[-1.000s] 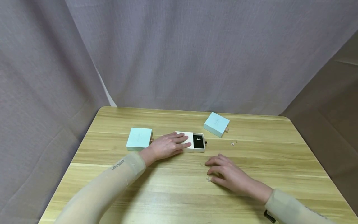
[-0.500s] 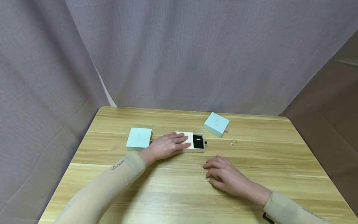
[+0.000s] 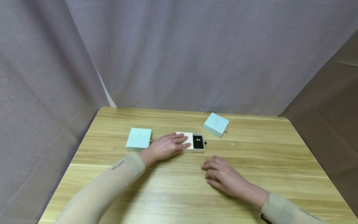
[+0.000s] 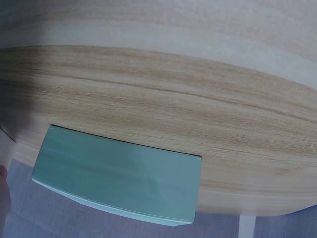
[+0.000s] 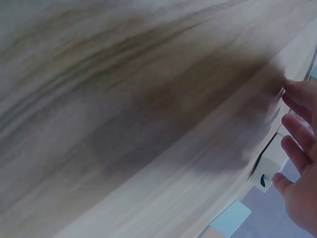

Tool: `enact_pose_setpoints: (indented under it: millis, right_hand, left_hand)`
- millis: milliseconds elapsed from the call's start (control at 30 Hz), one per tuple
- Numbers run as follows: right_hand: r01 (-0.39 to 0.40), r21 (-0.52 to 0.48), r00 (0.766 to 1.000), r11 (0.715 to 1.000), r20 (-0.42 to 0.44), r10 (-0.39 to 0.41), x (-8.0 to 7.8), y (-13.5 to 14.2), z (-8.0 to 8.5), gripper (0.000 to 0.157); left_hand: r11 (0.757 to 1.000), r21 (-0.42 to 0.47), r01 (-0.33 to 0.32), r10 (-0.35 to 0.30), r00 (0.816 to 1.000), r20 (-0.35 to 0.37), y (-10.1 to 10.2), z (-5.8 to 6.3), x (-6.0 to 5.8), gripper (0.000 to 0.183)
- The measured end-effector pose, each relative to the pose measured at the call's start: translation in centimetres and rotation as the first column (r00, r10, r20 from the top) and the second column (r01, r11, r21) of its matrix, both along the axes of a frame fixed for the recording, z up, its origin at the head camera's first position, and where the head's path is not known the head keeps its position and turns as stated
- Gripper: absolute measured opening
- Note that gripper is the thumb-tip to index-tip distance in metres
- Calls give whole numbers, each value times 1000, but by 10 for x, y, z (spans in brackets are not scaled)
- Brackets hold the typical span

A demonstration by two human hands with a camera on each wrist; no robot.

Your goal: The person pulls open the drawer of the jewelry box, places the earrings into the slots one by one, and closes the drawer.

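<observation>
My left hand (image 3: pixel 166 145) lies over the white sleeve of a small drawer box (image 3: pixel 189 137), its fingers spread across the top. The box's drawer stands partly pulled out on the right, showing a black insert (image 3: pixel 198 142) with a pair of sparkly earrings (image 3: pixel 198 139) on it. Nearer the front, my right hand (image 3: pixel 223 175) pinches a tiny shiny earring (image 3: pixel 206 180) between thumb and index finger, low over the table. Most of that earring is hidden by the fingertips. In the right wrist view the thumb and index finger (image 5: pixel 297 91) meet while the other fingers spread.
A pale blue box (image 3: pixel 139 138) sits left of the left hand, near its wrist. Another pale blue box (image 3: pixel 216 124) stands turned at the back right. Small silvery jewelry (image 3: pixel 232 144) lies on the wooden table (image 3: pixel 279 155) in front of it. Grey curtains (image 3: pixel 179 56) hang behind.
My right hand has shifted slightly left, its thumb and index finger closing on the earring that showed beside the thumb before. My left hand and the boxes stay in place.
</observation>
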State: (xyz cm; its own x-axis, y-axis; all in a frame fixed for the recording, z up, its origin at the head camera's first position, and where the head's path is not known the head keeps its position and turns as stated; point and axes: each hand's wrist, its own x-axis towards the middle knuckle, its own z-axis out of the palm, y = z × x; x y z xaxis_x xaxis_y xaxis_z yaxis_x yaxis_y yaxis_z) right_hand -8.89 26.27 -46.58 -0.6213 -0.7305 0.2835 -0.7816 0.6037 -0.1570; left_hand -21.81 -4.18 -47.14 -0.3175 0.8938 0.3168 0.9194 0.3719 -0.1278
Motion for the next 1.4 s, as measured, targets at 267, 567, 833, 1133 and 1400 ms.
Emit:
enact_pose_setpoints:
  millis: [267,567,833,1133,1400]
  right_hand:
    - [0,19,1000,1000,-26,1,-4,1,-1,14]
    - [-12,19,999,1000,-45,13,-4,-1,-1,13]
    - [-32,16,998,999,-46,33,-4,-3,-2,7]
    - [-13,-16,999,1000,-36,12,-8,-4,-2,3]
    - [6,-52,1000,999,-15,-7,-14,-4,1,6]
  left_hand:
    - [1000,7,1,-1,1000,7,0,0,0,45]
    - [1000,21,3,-4,1000,20,0,0,1,44]
    - [1000,20,4,-5,1000,20,0,0,1,44]
    - [1000,7,2,-2,1000,11,0,1,1,45]
    - [1000,-23,-9,10,1000,10,0,3,2,46]
